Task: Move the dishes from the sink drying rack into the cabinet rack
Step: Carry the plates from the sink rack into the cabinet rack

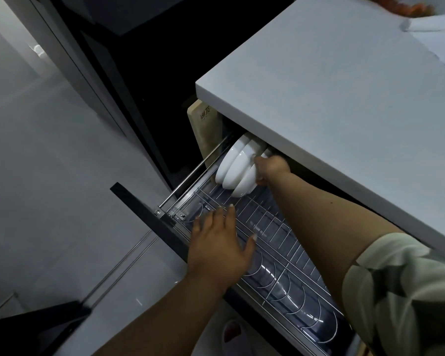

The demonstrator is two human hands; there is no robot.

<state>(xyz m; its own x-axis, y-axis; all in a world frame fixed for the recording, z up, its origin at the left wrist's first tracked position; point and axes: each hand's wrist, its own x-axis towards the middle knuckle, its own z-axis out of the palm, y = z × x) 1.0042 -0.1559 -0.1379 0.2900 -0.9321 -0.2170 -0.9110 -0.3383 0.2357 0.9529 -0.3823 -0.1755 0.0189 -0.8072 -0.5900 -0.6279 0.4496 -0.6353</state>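
White bowls (235, 168) are seen standing on edge, nested together, at the far end of the pull-out cabinet rack (272, 235), centre of frame under the countertop (332, 98). Glazed ceramic is judged rigid, smooth, fairly heavy when stacked, and chippable against wire; a hold at the rim is advised. The nearest bowl's rim is gripped by the right hand (270, 167), fingers curled. The left hand (220, 242) is held spread, flat over the rack's near wires, lower centre.
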